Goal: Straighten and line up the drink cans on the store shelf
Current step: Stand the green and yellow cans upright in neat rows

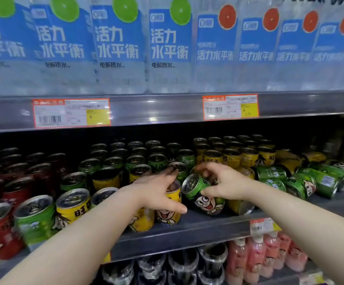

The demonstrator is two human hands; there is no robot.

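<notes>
Tilted green can (199, 189) among upright and toppled cans (302, 179)

Tightly packed upright cans (113, 161) fill the left and back of the shelf (329, 204). On the right, toppled cans (315, 182) lie in a heap, with a bare strip of shelf open in front of them. Overhead, the upper shelf edge (156, 108) caps the opening low.
</notes>
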